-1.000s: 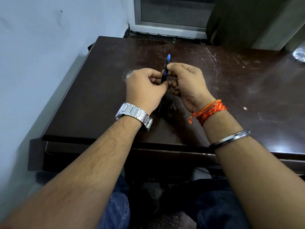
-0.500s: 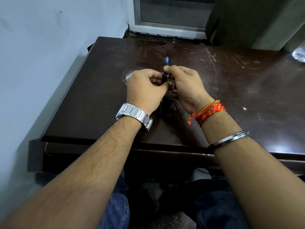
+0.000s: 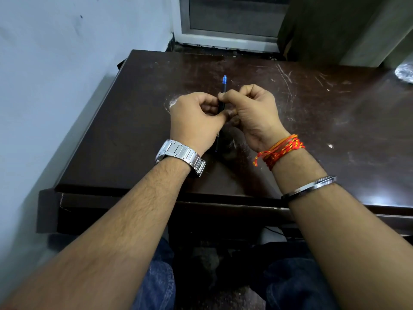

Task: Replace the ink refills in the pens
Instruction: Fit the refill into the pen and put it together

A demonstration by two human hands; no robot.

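- My left hand [image 3: 196,121] is curled shut around the lower barrel of the pen [image 3: 223,95], held above the dark worktop [image 3: 335,121] near its middle; the pen's near end pokes out below that palm, toward me.
- My right hand [image 3: 257,113] is pinched closed on the upper part of the pen, thumb and forefinger meeting just beside the left hand's fingers, so the two grips touch.
- Beyond the right fingers a thin dark shaft ends in a bright blue tip [image 3: 224,79], pointing away from me. I cannot tell whether that is the refill sliding out or the pen's own nose section.
- I judge the step in hand to be separating or re-seating the front of the pen, so the barrel hand should only hold steady while the pinching hand does the work.
- To do it well, I would keep the pull or twist in line with the barrel; any sideways bend could kink a thin refill.
- I would keep the grip light at the pinch and firm at the barrel, and work low over the worktop so a small spring or tip cannot drop onto my lap.
- No spare refill or other pen is visible on the worktop.
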